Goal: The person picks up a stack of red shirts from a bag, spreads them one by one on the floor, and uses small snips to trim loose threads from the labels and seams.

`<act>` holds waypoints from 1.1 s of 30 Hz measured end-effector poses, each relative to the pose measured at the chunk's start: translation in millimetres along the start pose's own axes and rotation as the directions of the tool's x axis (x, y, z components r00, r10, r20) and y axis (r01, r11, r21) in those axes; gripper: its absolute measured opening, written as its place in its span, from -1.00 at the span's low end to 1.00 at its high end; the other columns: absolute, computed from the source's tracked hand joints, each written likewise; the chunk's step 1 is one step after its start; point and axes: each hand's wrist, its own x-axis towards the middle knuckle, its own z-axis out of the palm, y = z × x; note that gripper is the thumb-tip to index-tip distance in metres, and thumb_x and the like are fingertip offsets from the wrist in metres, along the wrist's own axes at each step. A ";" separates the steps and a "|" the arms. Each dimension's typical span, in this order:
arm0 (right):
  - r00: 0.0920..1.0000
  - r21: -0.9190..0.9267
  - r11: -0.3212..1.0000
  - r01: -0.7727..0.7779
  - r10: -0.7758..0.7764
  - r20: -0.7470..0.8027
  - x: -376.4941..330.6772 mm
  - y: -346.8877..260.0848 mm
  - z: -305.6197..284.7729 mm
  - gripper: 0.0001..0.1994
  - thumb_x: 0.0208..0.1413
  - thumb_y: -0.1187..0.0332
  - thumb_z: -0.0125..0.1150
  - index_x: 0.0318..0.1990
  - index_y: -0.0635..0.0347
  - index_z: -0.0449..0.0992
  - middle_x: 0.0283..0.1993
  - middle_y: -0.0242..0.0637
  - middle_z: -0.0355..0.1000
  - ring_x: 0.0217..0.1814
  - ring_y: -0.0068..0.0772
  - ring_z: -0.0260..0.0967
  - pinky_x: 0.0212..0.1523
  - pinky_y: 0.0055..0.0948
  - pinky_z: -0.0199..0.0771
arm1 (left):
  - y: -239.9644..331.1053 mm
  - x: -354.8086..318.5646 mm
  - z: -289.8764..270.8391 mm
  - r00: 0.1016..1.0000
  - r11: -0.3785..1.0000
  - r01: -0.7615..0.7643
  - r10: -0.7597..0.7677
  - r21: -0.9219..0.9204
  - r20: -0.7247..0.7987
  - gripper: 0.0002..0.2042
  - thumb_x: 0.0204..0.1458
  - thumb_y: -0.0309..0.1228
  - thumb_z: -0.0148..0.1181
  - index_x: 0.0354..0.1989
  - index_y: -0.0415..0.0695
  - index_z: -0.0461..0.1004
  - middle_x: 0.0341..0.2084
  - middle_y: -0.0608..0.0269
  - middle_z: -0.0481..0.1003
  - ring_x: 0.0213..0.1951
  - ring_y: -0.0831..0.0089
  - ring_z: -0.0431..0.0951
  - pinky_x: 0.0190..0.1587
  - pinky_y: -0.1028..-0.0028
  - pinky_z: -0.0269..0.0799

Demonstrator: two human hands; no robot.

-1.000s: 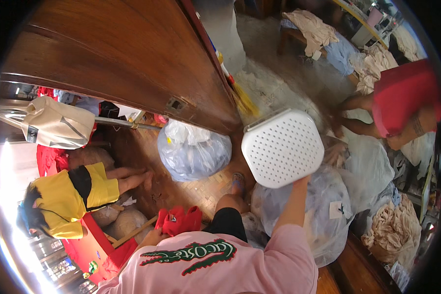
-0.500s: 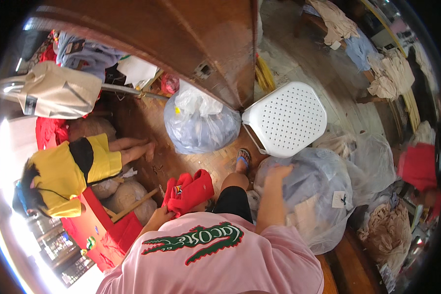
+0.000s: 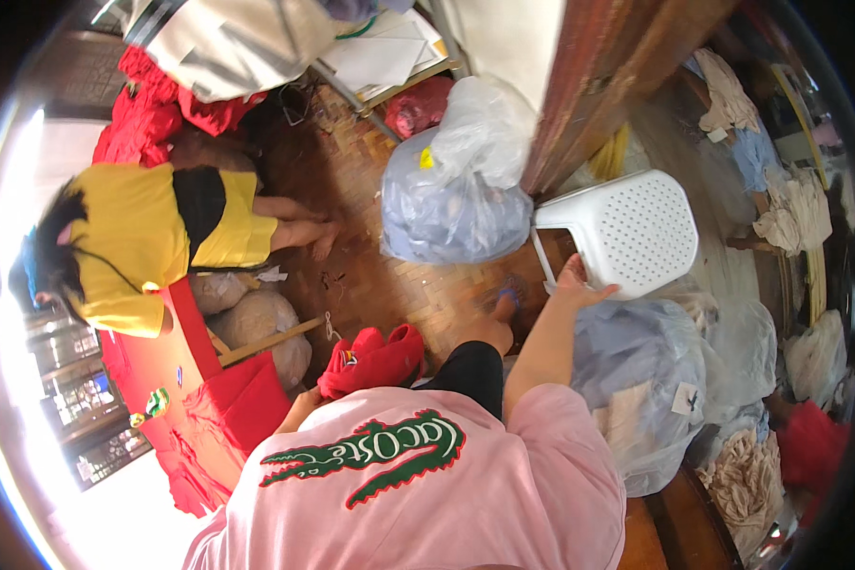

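Right hand moved to perforated stool, left hand holding bunched cloth

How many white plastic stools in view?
1: the white stool, at the person's right hand, right of the bulging clear bag. Any behind the wooden door would be hidden.

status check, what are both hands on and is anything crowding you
Left hand holding red cloth. Right hand at edge of white stool, grip unclear. Stuffed plastic bag close beside stool.
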 end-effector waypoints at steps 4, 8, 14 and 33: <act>1.000 -0.151 0.988 0.021 -0.017 0.025 -14.0 -18.1 -39.5 0.03 -0.24 -0.19 0.60 0.23 0.41 0.26 0.16 -0.03 0.34 0.17 0.06 0.38 0.13 0.09 0.50 | -86.3 -4.4 -38.9 0.997 0.998 0.015 -0.019 -0.054 -0.070 -0.71 0.17 -0.33 0.25 -0.01 -0.23 0.56 -0.28 0.09 0.67 -0.20 0.45 0.63 -0.08 0.34 0.52; 0.997 -0.155 0.987 0.040 -0.030 0.070 -51.6 6.7 -81.7 0.20 -0.27 -0.32 0.55 0.30 0.51 0.13 0.26 0.10 0.24 0.31 0.14 0.27 0.31 0.15 0.40 | -164.1 -12.5 -76.9 0.987 0.974 -0.011 -0.026 -0.228 -0.159 -0.72 0.18 -0.38 0.24 0.02 -0.21 0.56 -0.26 0.19 0.67 -0.17 0.52 0.61 -0.07 0.39 0.52; 0.996 -0.161 0.983 0.084 -0.087 -0.011 -66.0 12.6 -124.4 0.28 -0.35 -0.45 0.50 0.28 0.54 0.13 0.22 0.18 0.25 0.32 0.17 0.24 0.35 0.14 0.29 | -207.1 -36.6 -97.5 0.973 0.968 0.073 -0.122 -0.242 -0.194 -0.74 0.24 -0.47 0.22 0.08 -0.21 0.55 -0.16 0.37 0.62 -0.11 0.58 0.56 -0.01 0.46 0.50; 0.953 -0.206 0.961 0.185 -0.227 -0.199 37.3 18.3 -50.0 0.10 -0.03 -0.71 -0.44 0.27 0.12 0.35 0.16 0.00 0.40 0.17 0.07 0.36 0.06 0.17 0.44 | -57.6 -5.7 -34.4 0.991 0.972 0.040 -0.009 0.232 -0.132 -0.65 0.11 -0.19 0.29 -0.14 -0.25 0.51 -0.37 -0.25 0.58 -0.22 -0.14 0.64 -0.18 0.07 0.48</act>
